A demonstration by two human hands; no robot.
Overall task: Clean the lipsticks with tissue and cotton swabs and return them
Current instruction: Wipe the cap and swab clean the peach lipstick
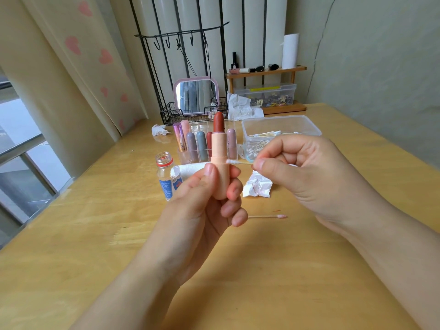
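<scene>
Left hand [209, 186] grips upright lipstick [220, 160]; right hand [297, 167] pinches swab [238, 162] touching its edge.

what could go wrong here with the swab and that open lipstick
The lipstick in the left hand has its red bullet fully extended; a slip of the swab pinched by the right hand might dent or smear it. The uncapped bottle stands just beside that hand and could be knocked over.

Wooden table [309, 270], heart-print curtain [78, 75], perhaps daylit window [21, 148] at left, pale wall [381, 55].
</scene>
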